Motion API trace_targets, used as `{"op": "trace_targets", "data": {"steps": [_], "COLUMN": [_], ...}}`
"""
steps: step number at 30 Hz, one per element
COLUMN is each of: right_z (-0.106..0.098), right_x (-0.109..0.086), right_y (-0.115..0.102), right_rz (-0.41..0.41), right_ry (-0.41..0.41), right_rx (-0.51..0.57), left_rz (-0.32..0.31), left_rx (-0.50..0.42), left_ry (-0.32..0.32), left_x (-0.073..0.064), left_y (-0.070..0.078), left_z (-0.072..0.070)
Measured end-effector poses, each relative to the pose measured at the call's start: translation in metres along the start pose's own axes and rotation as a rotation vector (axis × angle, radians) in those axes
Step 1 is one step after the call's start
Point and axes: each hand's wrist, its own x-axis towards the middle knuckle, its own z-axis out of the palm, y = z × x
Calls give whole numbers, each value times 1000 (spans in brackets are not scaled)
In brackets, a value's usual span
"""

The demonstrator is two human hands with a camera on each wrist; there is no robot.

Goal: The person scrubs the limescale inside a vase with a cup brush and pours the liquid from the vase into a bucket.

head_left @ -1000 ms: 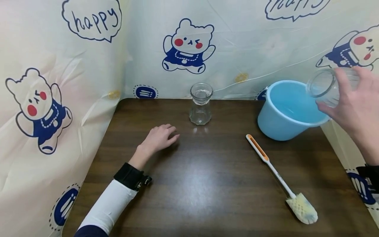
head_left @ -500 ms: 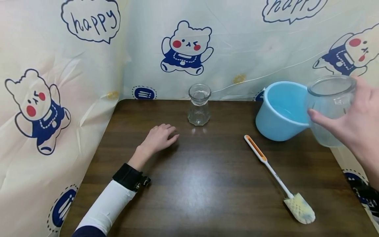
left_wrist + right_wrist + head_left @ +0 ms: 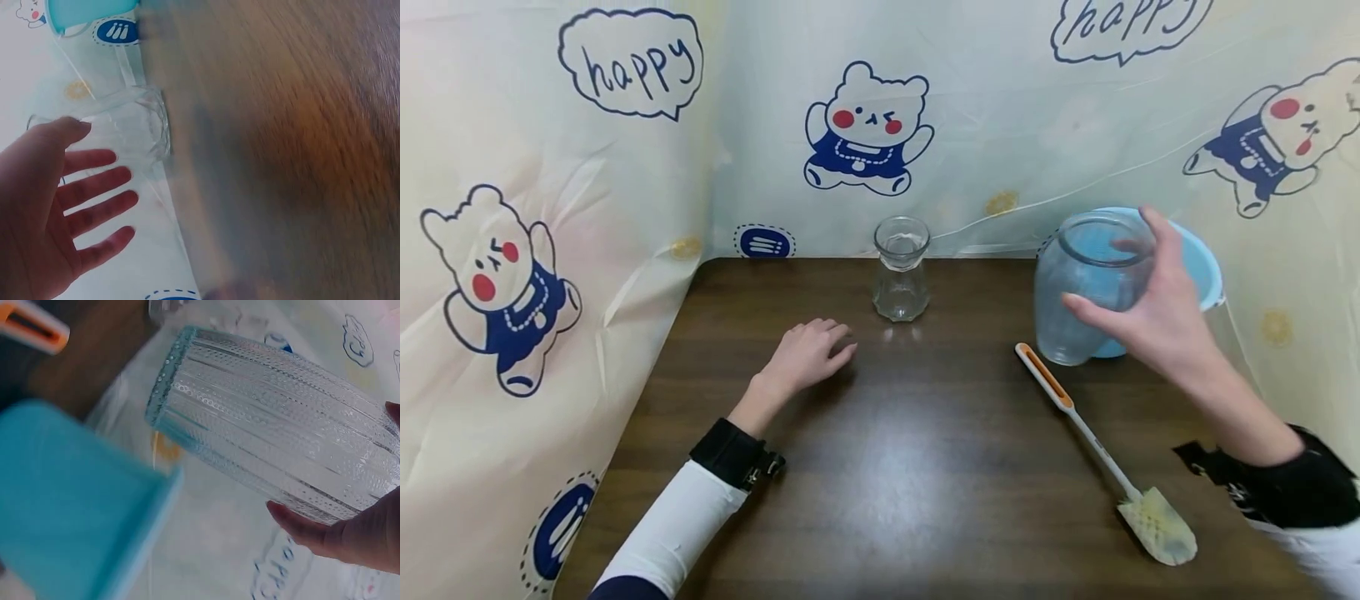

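My right hand (image 3: 1168, 312) grips a clear glass jar (image 3: 1063, 292) between thumb and fingers, mouth up, in front of the blue bucket in the head view. Raised dots and ribs cover the jar (image 3: 275, 425) in the right wrist view, where it lies aslant across the picture. My left hand (image 3: 805, 354) rests on the wooden table with loose fingers and holds nothing. Just beyond it stands a second glass piece, a narrow-necked vase (image 3: 901, 287), upright at the table's back edge. The left wrist view has the left hand (image 3: 69, 200) overlapping that vase.
The light blue bucket (image 3: 1206, 271) stands at the back right, partly hidden by jar and hand. A sponge-headed brush (image 3: 1101, 450) with a white and orange handle lies on the table (image 3: 910, 500) at right. A printed sheet (image 3: 1000, 108) hangs behind.
My right hand has turned the jar from tipped over the bucket to upright, then carried it left to in front of the bucket. The left hand has stayed in place.
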Motion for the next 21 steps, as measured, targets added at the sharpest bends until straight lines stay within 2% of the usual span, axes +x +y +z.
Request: {"op": "trace_targets", "data": {"steps": [6,10,16,21], "right_z": [61,95,132,155], "right_x": [21,35,55,69], "right_y": [10,21,45,61], "right_rz": [-5,42,115,170], "right_ry": [52,41,12,6], "right_rx": [98,117,103,109], "left_rz": [-56,-72,-100,-110], "left_rx": [31,42,39,36], "left_ry": [53,51,44,42], "left_x": [-1,-2,-3,-5], "left_y": [7,9,10,11], "left_z": [2,3,4,5]}}
